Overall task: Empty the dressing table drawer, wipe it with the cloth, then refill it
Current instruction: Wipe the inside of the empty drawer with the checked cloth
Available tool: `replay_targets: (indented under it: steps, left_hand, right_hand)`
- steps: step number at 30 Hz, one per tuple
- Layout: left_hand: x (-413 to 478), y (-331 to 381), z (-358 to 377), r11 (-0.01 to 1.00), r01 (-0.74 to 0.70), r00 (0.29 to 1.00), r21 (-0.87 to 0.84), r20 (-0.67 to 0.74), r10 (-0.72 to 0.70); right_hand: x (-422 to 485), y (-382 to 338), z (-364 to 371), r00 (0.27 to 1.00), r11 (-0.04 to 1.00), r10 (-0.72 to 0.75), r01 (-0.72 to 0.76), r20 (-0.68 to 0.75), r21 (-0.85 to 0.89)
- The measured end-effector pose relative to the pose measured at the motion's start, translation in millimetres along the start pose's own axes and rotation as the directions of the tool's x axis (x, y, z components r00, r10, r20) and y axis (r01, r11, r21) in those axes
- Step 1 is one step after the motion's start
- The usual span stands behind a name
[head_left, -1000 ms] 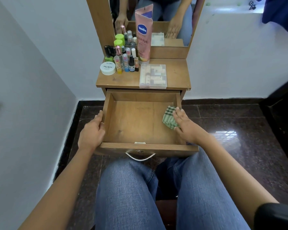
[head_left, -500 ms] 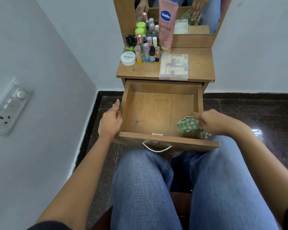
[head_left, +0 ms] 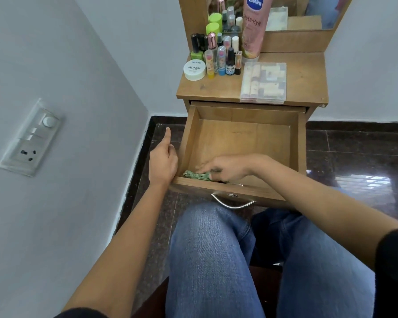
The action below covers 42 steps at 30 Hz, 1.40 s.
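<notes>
A switch plate (head_left: 30, 137) sits on the grey wall at the far left.

Next comes the left hand (head_left: 162, 161). Half a second ago it lay along the left side of the drawer (head_left: 299, 143) with its fingers together. Now its first finger sticks straight out, away from the wood, while the palm stays just beside the near left corner. The other fingers are hidden, so I cannot tell if this grip is holding the drawer or not.

The drawer is pulled out over the person's knees, and nothing lies in it but the cloth. The green cloth (head_left: 197, 175) is in the near left corner of the drawer, right against the front wall. Before, it was in the near right corner, so it has gone all the way across. The right hand (head_left: 228, 167) has gone across with it. Its fingers lie over the cloth and its thumb tucks in at the near side, so this grip is holding the cloth. The fingers look blurry.

A silver handle (head_left: 233, 203) hangs on the drawer front.

Up on the bench (head_left: 306, 76), nothing has moved: a white tub (head_left: 194, 69), small bottles (head_left: 221, 58), a tall pink tube (head_left: 254, 26), then a clear box (head_left: 263, 82) on the right.
</notes>
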State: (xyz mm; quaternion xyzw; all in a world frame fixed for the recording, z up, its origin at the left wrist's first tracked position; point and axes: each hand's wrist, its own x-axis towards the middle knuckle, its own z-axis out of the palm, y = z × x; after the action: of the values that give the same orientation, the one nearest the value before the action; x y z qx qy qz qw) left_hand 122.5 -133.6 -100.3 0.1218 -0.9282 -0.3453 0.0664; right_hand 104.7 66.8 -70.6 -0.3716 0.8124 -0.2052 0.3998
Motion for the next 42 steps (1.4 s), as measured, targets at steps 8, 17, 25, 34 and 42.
replay_targets:
  steps: [8,17,25,34,42]
  left_hand:
    - [0,0,1,0.999,-0.007,1.000,0.039,0.008,0.006]
    - [-2,1,2,0.993,-0.073,0.997,0.088,0.022,0.071]
    - [-2,1,1,0.994,-0.043,0.998,0.103,0.057,0.037]
    - [-1,1,1,0.982,-0.075,0.993,0.175,0.105,0.057]
    - [-6,5,0,0.969,-0.106,0.989,0.224,0.123,0.080]
  right_hand:
    - [21,11,-7,0.988,0.999,-0.032,0.031,0.150,0.006]
    - [19,14,-5,0.988,0.995,-0.080,0.087,0.133,-0.049]
    - [-19,38,-16,0.975,0.997,0.048,-0.059,0.219,0.040]
    - [-72,48,-10,0.978,0.981,0.151,-0.166,0.143,0.100]
    - [-125,61,0,0.972,0.973,0.214,-0.204,0.099,-0.103]
